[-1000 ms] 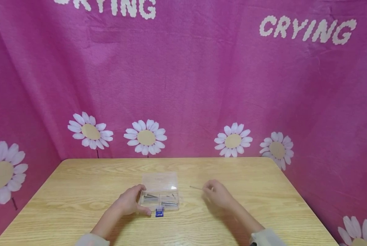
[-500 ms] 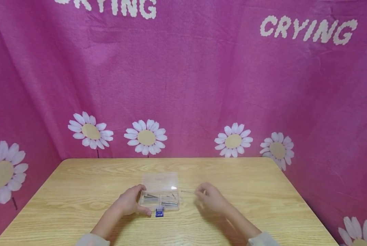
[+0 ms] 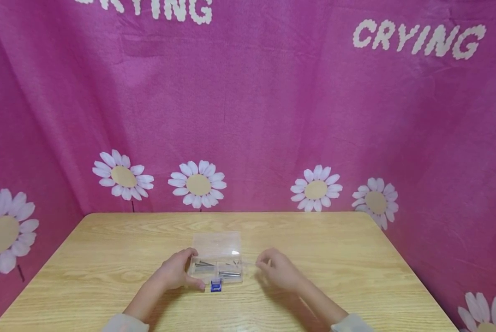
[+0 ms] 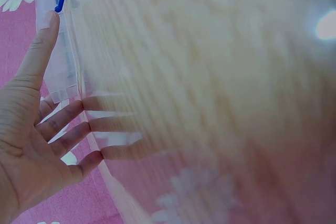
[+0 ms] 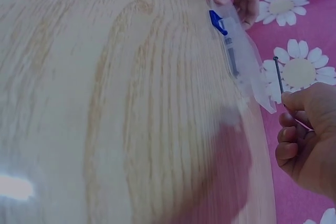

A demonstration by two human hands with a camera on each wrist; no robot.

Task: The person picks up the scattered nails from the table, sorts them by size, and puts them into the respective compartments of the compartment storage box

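A clear plastic compartment box [image 3: 204, 275] lies on the wooden table, its transparent lid [image 3: 214, 243] swung back and its blue latch [image 3: 216, 286] hanging at the front. My left hand [image 3: 175, 270] holds the box by its left end, thumb along the front and fingers behind. Long dark nails [image 3: 230, 274] lie in the front right compartment; others sit in the left one, with smaller pieces at the back right. Just right of the box, my right hand [image 3: 278, 271] pinches a nail [image 5: 279, 74] between thumb and index finger, its head end pointing away from the fingers toward the box.
The wooden table [image 3: 339, 240] ends at a pink curtain [image 3: 256, 115] with printed daisies and white lettering. The raised lid stands along the box's far side.
My right hand has moved left toward the box, carrying the nail with it. The left hand and the box have stayed in place.
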